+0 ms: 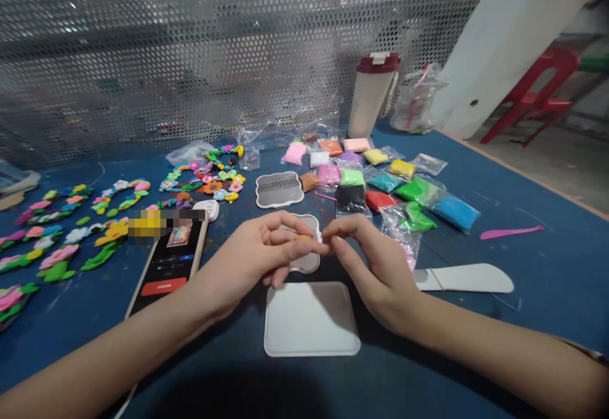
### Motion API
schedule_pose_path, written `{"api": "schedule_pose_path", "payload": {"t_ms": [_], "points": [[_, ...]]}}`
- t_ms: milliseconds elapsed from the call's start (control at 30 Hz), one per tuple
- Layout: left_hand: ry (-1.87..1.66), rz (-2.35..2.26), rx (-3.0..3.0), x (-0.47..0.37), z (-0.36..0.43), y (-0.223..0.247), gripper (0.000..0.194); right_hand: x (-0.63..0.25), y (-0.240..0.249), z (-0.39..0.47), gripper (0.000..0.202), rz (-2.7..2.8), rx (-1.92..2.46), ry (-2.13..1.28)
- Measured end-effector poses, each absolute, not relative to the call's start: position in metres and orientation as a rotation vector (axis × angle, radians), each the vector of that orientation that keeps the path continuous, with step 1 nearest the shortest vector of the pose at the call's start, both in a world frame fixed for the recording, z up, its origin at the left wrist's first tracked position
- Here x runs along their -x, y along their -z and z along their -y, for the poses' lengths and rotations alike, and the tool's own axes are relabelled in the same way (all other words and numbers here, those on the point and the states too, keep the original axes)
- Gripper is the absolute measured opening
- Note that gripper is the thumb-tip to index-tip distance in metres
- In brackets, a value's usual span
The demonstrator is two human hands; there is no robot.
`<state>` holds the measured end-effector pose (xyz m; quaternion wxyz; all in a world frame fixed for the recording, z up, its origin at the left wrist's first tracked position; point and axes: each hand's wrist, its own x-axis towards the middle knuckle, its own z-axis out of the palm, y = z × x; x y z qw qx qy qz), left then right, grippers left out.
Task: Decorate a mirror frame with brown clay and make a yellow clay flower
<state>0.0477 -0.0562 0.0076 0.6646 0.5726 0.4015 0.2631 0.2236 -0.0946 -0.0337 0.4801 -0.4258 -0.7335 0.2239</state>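
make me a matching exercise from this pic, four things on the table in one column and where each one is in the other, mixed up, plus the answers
Column 1
1. red-lidded cup
2. phone
3. blank white board
4. pink tool

Column 2
A. on the near part of the table, below the two hands, in the middle
B. at the back, beside a clear plastic bag
C. beyond the white knife-shaped tool, toward the right edge
D. to the left of both hands, partly behind the left forearm

Right pairs: 1-B, 2-D, 3-A, 4-C
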Motion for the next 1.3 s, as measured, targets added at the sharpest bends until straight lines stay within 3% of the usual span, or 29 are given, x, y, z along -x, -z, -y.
{"api": "schedule_pose_path", "payload": {"t_ms": [600, 867, 1300], "points": [[-0.718, -0.943, -1.305, -0.053, 0.063, -0.005, 0.018, -0.22, 0.038, 0.092, 0.03, 1.743, 0.827, -0.686], [-0.664, -0.979, -1.538, -0.053, 0.071, -0.01, 0.022, -0.219, 0.036, 0.095, 0.011, 1.685, 0.912, -0.745], [-0.693, -0.965, -1.175, -0.05, 0.062, -0.01, 0.027, -0.226, 0.029, 0.079, 0.01, 1.304, 1.037, -0.778]]}}
